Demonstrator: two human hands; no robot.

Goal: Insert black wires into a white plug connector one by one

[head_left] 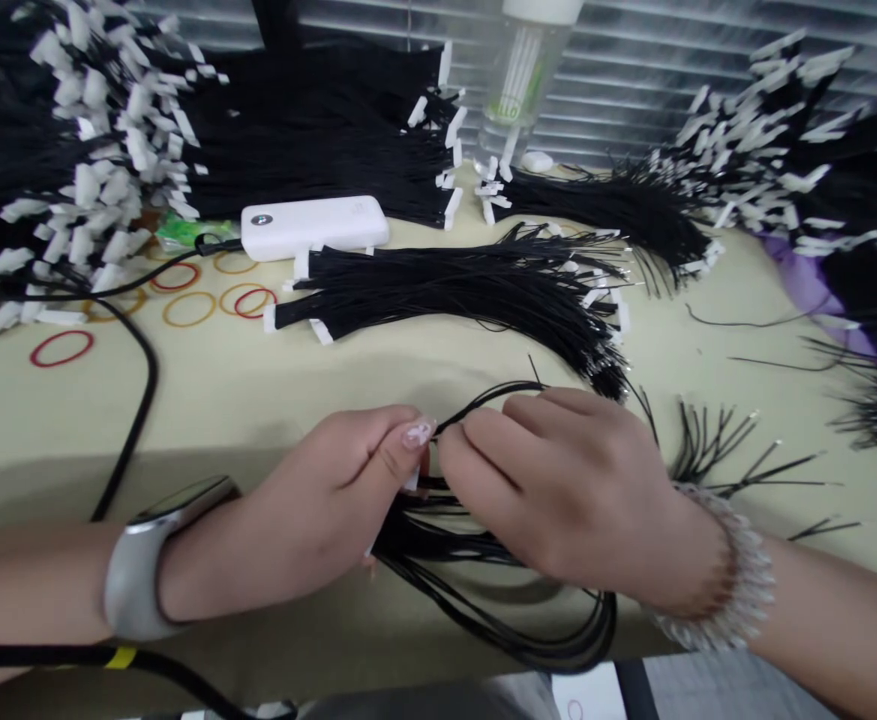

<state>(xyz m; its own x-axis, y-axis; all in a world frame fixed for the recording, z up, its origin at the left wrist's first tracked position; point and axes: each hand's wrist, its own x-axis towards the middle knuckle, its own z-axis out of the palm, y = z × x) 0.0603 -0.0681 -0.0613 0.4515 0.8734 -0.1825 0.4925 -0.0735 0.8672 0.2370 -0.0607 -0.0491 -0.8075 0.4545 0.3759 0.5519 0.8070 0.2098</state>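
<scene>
My left hand [355, 490] grips a bundle of thin black cables [445, 540] near one end, where bits of white connector show under the thumb. My right hand [565, 490] is closed beside it, its fingers pinched on cables of the same bundle. The thumb and fingertips of the two hands nearly meet. Below them the cables hang in a loose loop, and their stripped ends [715, 450] fan out on the table past my right wrist. What the right fingertips pinch is partly hidden.
Bundles of black cables [438, 290] with white connectors lie just beyond my hands. A white power bank [314, 228], rubber bands [189, 309] and a bottle [524, 80] are on the table. More cable piles [318, 130] stand at the back. A thick black cord [145, 400] runs at left.
</scene>
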